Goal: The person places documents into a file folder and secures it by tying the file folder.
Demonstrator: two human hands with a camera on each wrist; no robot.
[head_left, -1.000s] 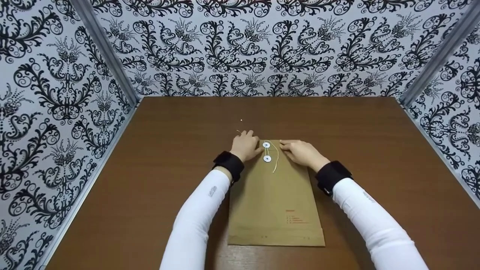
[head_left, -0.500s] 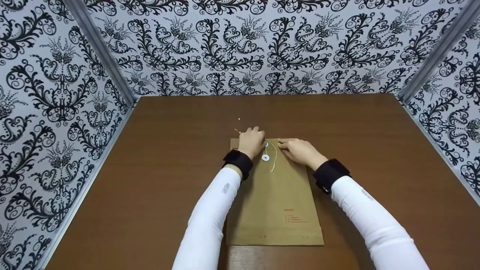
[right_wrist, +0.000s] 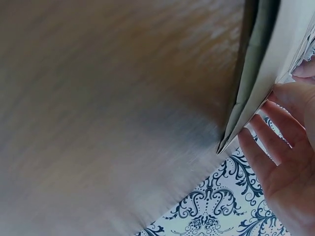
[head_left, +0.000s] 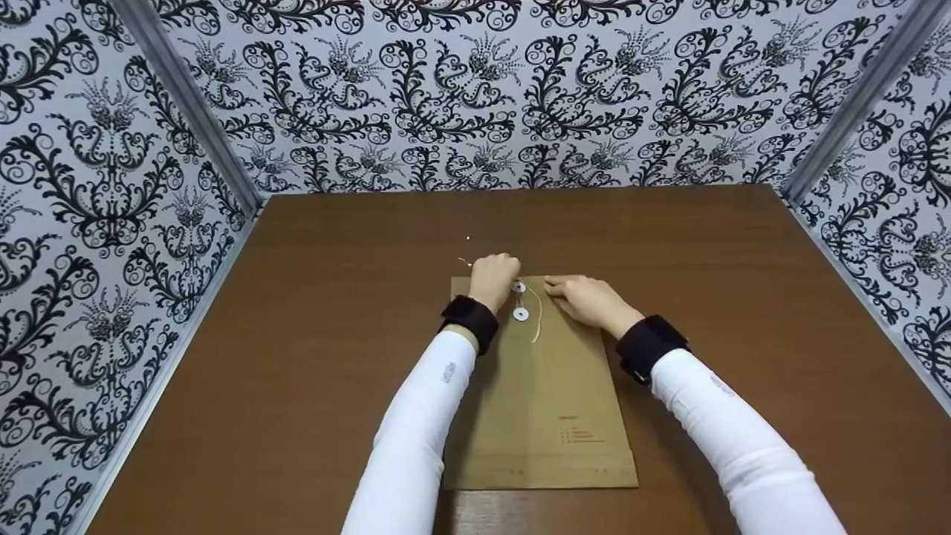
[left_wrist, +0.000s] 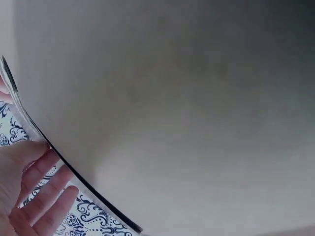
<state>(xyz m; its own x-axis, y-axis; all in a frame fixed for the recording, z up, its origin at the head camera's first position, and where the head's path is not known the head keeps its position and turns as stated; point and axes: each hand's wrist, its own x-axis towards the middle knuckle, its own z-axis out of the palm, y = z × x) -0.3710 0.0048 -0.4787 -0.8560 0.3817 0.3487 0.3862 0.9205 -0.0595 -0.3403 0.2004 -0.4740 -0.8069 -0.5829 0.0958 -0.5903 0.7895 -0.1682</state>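
A brown kraft paper document envelope [head_left: 541,386] lies on the table, its top edge away from me. Two white button discs, the lower one [head_left: 521,314] below the upper one [head_left: 518,287], are linked by a thin string [head_left: 539,316] whose loose end curves down the paper. My left hand [head_left: 493,282] grips the top edge just left of the upper disc, with its fingertips hidden in the head view. Near the top right corner my right hand [head_left: 591,301] pinches the edge. In the right wrist view the envelope's layered side [right_wrist: 256,73] shows beside the thumb and fingers.
The brown wooden table [head_left: 312,334] extends around the envelope on all sides. Patterned black-and-white walls [head_left: 475,96] enclose it at the back, left and right. Small bright specks show on the table beyond my left hand.
My left hand has moved right along the top edge, from the left corner to beside the upper disc, and its fingers have curled over. The right hand stays near the right corner.
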